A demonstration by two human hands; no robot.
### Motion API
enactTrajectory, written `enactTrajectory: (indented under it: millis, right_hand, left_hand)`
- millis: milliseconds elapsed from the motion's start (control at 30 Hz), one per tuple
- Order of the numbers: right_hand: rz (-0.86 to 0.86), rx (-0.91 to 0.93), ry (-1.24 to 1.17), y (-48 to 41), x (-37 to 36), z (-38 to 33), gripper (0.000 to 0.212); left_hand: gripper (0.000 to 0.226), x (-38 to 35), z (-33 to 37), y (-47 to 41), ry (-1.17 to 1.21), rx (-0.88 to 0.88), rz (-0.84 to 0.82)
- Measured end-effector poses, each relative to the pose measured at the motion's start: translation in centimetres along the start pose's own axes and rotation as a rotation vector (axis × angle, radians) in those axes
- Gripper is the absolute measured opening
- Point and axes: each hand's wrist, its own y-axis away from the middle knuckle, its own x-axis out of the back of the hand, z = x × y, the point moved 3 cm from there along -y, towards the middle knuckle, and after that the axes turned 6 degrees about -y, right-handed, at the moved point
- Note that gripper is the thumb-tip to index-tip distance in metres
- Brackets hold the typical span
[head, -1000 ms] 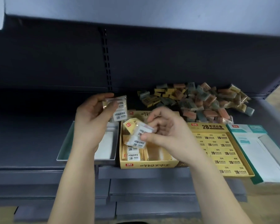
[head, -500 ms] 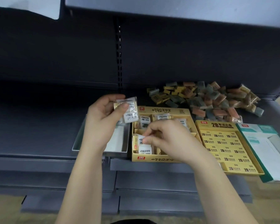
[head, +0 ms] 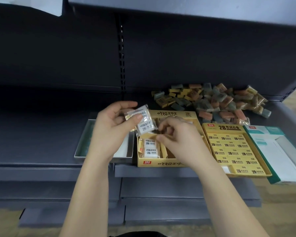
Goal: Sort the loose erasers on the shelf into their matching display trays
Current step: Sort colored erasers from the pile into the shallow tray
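Observation:
My left hand (head: 112, 127) grips a small stack of white wrapped erasers (head: 144, 124) above the left edge of the yellow display tray (head: 161, 164). My right hand (head: 176, 135) hovers over that tray with thumb and fingers curled toward the stack; whether it pinches an eraser I cannot tell. Two white 2B erasers (head: 149, 147) lie in the tray's front left compartment. A pile of loose coloured erasers (head: 212, 101) sits at the back of the shelf.
A grey metal tray (head: 82, 147) stands left of the yellow one. To the right lie a flat yellow tray filled with 2B erasers (head: 232, 149) and a green and white box (head: 277, 151). Dark shelf backing rises behind.
My right hand set an eraser into the front left compartment, then rose toward the stack held by my left hand. The view shifted slightly.

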Motion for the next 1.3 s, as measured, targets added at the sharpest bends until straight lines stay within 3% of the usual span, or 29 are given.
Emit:
enactTrajectory:
  millis: [267,433,533,767,900,1033,1300]
  right_hand:
    - [0.195,-0.096,-0.003,1.0,4.8,3.7,0.008]
    - [0.316,-0.17,0.039,2.1,7.9,5.9,0.008]
    - [0.36,-0.205,0.04,2.6,8.8,6.6,0.01]
    - [0.338,-0.222,0.006,2.4,8.6,7.7,0.009]
    - [0.319,-0.226,0.008,2.2,8.3,7.8,0.01]
    - [0.293,-0.237,0.011,1.8,7.9,7.9,0.01]
    - [0.267,-0.249,0.009,1.4,7.3,8.4,0.01]
  left_hand:
    - [0.026,-4.6,-0.3,0.3,-0.152,-0.009,-0.201]
    - [0.016,-7.1,-0.2,0.9,-0.619,-0.185,-0.288]
    - [0.013,-8.2,-0.1,1.5,-0.765,-0.217,-0.387]
    - [0.009,-8.5,0.3,1.7,-0.786,-0.216,-0.309]
    - [0.01,-8.6,-0.6,1.8,-0.908,-0.179,-0.403]
    - [0.017,-8.6,-0.8,1.6,-1.074,-0.256,-0.443]
    - [0.023,-8.6,-0.8,1.0,-1.126,-0.29,-0.449]
